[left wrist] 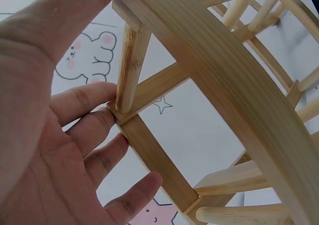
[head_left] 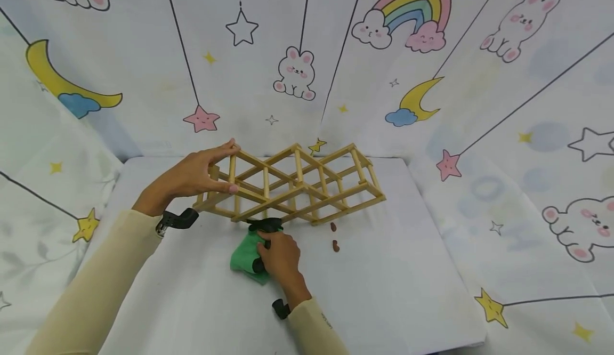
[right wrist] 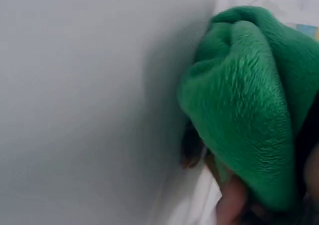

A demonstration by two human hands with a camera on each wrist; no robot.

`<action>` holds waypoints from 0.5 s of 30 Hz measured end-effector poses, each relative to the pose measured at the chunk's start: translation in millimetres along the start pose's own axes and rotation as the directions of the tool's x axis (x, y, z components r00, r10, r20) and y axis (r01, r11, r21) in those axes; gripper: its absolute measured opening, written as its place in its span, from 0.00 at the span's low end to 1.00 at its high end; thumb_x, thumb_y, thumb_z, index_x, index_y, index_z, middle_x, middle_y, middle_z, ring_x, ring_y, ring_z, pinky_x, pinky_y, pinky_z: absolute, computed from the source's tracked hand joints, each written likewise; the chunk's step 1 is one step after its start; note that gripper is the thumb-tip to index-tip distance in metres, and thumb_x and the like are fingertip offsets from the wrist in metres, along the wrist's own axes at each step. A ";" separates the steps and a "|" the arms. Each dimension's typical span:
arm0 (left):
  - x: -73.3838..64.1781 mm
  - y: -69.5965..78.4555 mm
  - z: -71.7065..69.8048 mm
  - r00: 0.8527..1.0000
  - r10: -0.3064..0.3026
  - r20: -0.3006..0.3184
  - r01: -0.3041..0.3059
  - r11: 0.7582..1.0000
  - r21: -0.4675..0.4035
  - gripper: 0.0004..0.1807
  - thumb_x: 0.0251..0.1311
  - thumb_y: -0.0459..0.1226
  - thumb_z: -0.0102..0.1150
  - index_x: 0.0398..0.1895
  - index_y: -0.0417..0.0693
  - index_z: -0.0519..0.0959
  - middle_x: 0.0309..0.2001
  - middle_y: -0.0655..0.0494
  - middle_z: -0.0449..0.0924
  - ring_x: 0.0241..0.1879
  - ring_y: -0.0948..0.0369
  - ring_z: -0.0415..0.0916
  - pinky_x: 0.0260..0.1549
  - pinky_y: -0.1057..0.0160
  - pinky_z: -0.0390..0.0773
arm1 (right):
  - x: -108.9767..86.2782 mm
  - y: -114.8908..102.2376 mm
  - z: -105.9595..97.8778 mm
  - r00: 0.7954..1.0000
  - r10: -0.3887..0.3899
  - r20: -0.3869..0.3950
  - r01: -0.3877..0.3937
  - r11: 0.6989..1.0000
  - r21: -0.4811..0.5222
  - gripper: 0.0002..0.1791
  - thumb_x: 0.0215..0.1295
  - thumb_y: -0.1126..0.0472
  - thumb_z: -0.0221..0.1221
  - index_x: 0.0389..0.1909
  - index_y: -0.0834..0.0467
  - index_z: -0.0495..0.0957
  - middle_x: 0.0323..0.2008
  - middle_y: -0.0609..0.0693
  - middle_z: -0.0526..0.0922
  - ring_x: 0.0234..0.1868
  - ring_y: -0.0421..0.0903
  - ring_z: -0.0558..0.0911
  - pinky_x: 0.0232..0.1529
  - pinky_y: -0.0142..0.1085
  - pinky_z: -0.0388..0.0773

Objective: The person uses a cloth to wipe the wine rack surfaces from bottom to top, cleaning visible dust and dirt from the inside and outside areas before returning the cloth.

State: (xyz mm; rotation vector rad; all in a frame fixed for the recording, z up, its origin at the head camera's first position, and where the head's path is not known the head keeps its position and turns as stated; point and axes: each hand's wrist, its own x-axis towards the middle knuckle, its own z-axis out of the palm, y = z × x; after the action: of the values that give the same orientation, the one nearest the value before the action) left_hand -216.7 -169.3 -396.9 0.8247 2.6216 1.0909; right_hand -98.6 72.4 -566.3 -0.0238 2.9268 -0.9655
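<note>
Left grip (head_left: 189, 174) holding wooden lattice rack (head_left: 300, 187), right grip (head_left: 284, 253) clutching green cloth (head_left: 245, 255), two brown pieces (head_left: 336, 246) nearby

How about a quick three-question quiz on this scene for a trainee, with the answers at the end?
1. Multiple choice. The left hand holds: A) a cup; B) the wooden rack; C) a spoon.
2. True or false. The right hand is touching the green cloth.
3. Count. In the head view, how many small brown pieces lie on the white surface, to the right of the cloth?

Key: 1. B; 2. True; 3. Two.
</note>
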 end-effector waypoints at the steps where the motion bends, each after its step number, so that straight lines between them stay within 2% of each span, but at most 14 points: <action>1: -0.1 0.1 -0.2 1.000 0.002 0.001 -0.002 1.000 0.001 0.55 0.56 0.49 0.81 0.84 0.51 0.61 0.87 0.52 0.47 0.85 0.42 0.48 0.76 0.30 0.58 | -0.6 -0.9 -0.5 0.999 -0.037 0.001 0.037 0.999 0.011 0.19 0.72 0.49 0.68 0.61 0.32 0.85 0.58 0.49 0.90 0.49 0.52 0.89 0.35 0.41 0.83; 3: -0.6 0.2 -0.6 1.000 0.003 0.003 -0.003 1.000 0.005 0.55 0.56 0.49 0.81 0.84 0.52 0.61 0.87 0.52 0.47 0.85 0.42 0.49 0.76 0.30 0.58 | -0.3 -3.4 -0.5 0.993 -0.116 0.008 0.116 0.992 0.046 0.20 0.74 0.48 0.66 0.64 0.31 0.82 0.60 0.47 0.89 0.52 0.52 0.88 0.43 0.44 0.85; 5: -0.8 -0.5 -0.6 1.000 0.004 0.006 -0.004 1.000 0.004 0.55 0.56 0.50 0.80 0.84 0.52 0.61 0.87 0.51 0.47 0.85 0.41 0.48 0.76 0.29 0.58 | 0.7 -4.1 2.0 0.988 -0.154 0.010 0.153 0.985 0.078 0.21 0.75 0.48 0.65 0.66 0.30 0.81 0.61 0.46 0.88 0.51 0.51 0.88 0.43 0.43 0.84; 6: -0.9 -0.7 -0.4 1.000 0.003 0.011 -0.003 1.000 0.001 0.54 0.57 0.50 0.80 0.84 0.51 0.61 0.87 0.51 0.47 0.85 0.41 0.48 0.76 0.29 0.58 | 0.7 -3.1 3.4 0.989 -0.150 0.008 0.149 0.985 0.084 0.21 0.75 0.49 0.65 0.66 0.31 0.81 0.62 0.46 0.88 0.54 0.53 0.88 0.43 0.43 0.84; 8: -0.7 -1.7 0.5 1.000 0.003 0.016 -0.003 1.000 -0.001 0.54 0.58 0.51 0.79 0.85 0.52 0.61 0.87 0.51 0.47 0.85 0.41 0.48 0.76 0.29 0.58 | 0.0 2.0 6.4 0.996 -0.087 0.011 0.085 0.991 0.101 0.20 0.75 0.50 0.66 0.64 0.32 0.83 0.62 0.48 0.88 0.51 0.53 0.89 0.33 0.39 0.81; 10: -0.4 -2.7 1.8 1.000 0.003 0.024 -0.003 1.000 0.002 0.54 0.58 0.52 0.79 0.85 0.52 0.60 0.87 0.51 0.46 0.85 0.40 0.48 0.76 0.29 0.58 | -4.2 9.1 6.7 0.999 -0.036 0.001 0.035 0.993 0.113 0.19 0.73 0.51 0.67 0.63 0.34 0.85 0.61 0.50 0.88 0.50 0.53 0.89 0.29 0.38 0.78; 12: 0.1 -3.3 3.4 1.000 0.001 0.028 -0.001 1.000 0.003 0.54 0.58 0.53 0.79 0.85 0.52 0.60 0.87 0.51 0.46 0.85 0.40 0.48 0.76 0.29 0.58 | -11.7 16.9 4.0 0.999 -0.031 -0.019 0.033 0.989 0.141 0.19 0.73 0.51 0.67 0.62 0.34 0.85 0.62 0.50 0.88 0.55 0.54 0.88 0.36 0.41 0.84; 15: 0.3 -3.5 4.1 1.000 0.002 0.031 -0.002 1.000 0.013 0.55 0.58 0.53 0.78 0.85 0.52 0.60 0.87 0.51 0.46 0.85 0.40 0.49 0.76 0.28 0.58 | -23.4 30.0 -2.3 0.991 -0.088 -0.102 0.111 0.964 0.242 0.20 0.72 0.52 0.68 0.62 0.34 0.85 0.61 0.45 0.88 0.61 0.52 0.86 0.54 0.49 0.86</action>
State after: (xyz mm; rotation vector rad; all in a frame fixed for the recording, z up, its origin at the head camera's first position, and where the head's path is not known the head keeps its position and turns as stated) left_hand -216.9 -168.6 -402.3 0.8403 2.6054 1.0540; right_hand -75.3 98.6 -581.1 -0.1197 2.8848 -1.3757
